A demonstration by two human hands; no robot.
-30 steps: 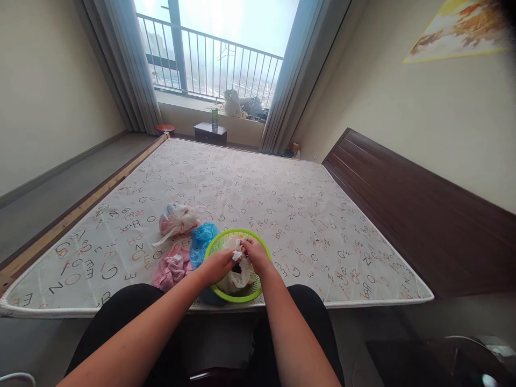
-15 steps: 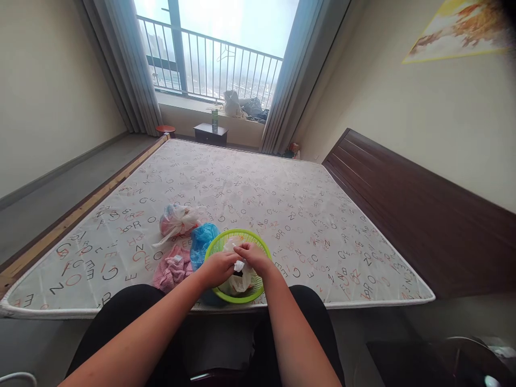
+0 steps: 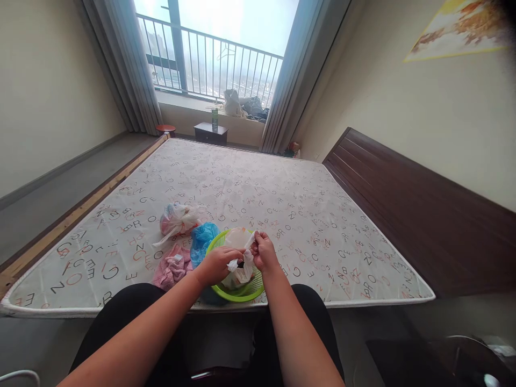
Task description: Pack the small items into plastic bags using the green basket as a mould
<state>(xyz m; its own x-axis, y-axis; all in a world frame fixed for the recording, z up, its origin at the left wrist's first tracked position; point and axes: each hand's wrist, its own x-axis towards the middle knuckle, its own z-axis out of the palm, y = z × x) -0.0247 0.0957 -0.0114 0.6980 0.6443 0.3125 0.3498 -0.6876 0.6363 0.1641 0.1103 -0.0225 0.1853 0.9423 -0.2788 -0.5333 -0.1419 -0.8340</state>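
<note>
A white plastic bag (image 3: pixel 238 236) sits in a lime-green mesh basket (image 3: pixel 246 294) at the near edge of the mattress. My right hand (image 3: pixel 264 251) pinches a twisted end of the bag at the basket's right side. My left hand (image 3: pixel 220 264) is closed on the bag's gathered part, with a white end sticking out below the fingers. Something dark shows near the knot; I cannot make out what it is. Left of the basket lie a blue plastic bag (image 3: pixel 202 241), a pink fluffy cloth (image 3: pixel 173 267) and a tied clear bag (image 3: pixel 179 219) with pink and blue contents.
The bare mattress (image 3: pixel 282 204) with printed letters stretches away toward the window. A dark wooden headboard (image 3: pixel 415 220) stands on the right, and a wooden bed rail (image 3: pixel 92 199) runs along the left. Beyond are a small dark nightstand (image 3: pixel 210 133) and a red stool (image 3: pixel 165 129).
My right hand has moved right and slightly up, pulling an end of the white bag out from the middle. My left hand has shifted a little up and left.
</note>
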